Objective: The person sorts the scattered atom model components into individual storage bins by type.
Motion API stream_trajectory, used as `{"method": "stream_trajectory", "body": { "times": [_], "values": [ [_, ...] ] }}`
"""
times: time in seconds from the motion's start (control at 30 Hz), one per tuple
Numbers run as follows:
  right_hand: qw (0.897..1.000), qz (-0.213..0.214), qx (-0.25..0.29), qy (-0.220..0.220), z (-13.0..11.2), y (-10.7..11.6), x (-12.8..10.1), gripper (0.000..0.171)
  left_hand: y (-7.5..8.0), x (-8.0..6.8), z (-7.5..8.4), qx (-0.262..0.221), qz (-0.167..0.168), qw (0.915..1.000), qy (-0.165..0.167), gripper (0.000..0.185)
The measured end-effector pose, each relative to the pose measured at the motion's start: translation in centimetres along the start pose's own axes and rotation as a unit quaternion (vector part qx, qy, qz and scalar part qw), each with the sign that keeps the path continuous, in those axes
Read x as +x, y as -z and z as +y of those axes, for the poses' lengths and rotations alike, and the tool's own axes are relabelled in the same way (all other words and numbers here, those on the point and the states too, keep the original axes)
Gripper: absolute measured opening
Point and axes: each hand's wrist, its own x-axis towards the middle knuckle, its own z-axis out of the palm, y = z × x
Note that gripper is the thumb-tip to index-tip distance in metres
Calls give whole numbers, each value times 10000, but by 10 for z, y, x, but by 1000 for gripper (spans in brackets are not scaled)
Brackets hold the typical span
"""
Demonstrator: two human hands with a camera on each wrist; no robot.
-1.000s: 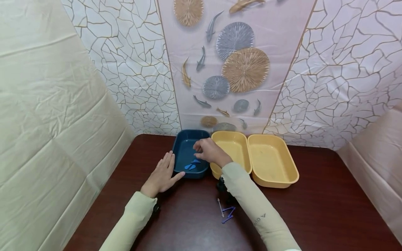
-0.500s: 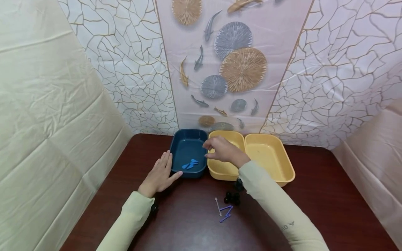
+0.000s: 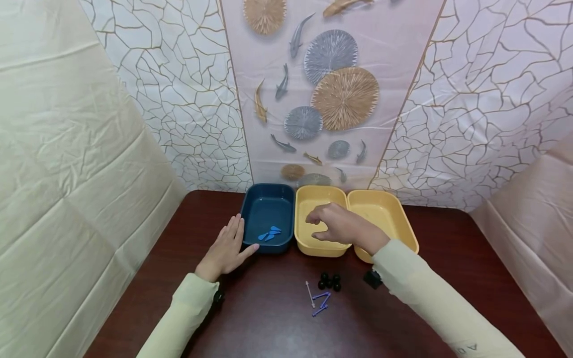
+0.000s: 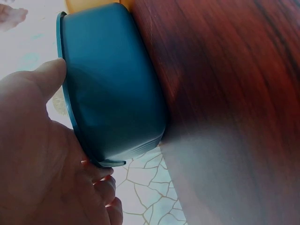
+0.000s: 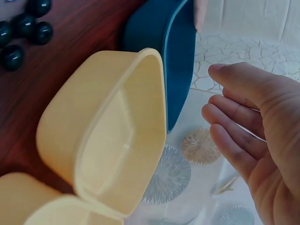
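Observation:
My left hand (image 3: 224, 251) rests against the left rim and front corner of a dark blue bin (image 4: 108, 79), its fingers straight and thumb spread. Several small blue drop-shaped pieces (image 3: 270, 233) lie near the front of that bin's floor. Over the middle yellow bin (image 3: 323, 250) hovers my right hand (image 3: 342, 226), with relaxed, slightly bent fingers. The right wrist view shows nothing between the right thumb (image 5: 234, 77) and fingers. Several black balls (image 3: 329, 282) are clustered on the table in front of the middle bin.
A second yellow bin (image 3: 405, 219) stands at the right of the row, touching the middle one. Several thin purple and pale sticks with knobbed ends (image 3: 321, 303) lie on the dark red-brown table (image 3: 268, 318). Patterned cloth (image 3: 201, 99) hangs behind the table.
My right hand has moved right, from above the blue bin to above the middle yellow bin. The black balls have come into full view. My left hand has stayed on the blue bin.

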Motion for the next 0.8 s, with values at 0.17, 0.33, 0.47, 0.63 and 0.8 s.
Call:
{"method": "stream_trajectory", "body": {
  "times": [0.17,0.33,0.47,0.63,0.8],
  "values": [
    [9999,-85,-108,10,1,2,-19,28,0,0,0,18,-5,10000,-5,95],
    [9997,-165,-142,68,5,2,-35,28,0,0,-1,37,55,10000,-3,94],
    [9997,-227,-74,103,8,-3,-48,28,0,0,0,16,78,10000,-22,94],
    [9992,-132,-24,366,12,-15,-62,22,-1,1,-1,12,36,10000,-5,94],
    [9989,-154,-45,436,16,-28,-72,20,-3,1,-1,18,23,10000,-18,95]
  ]
}}
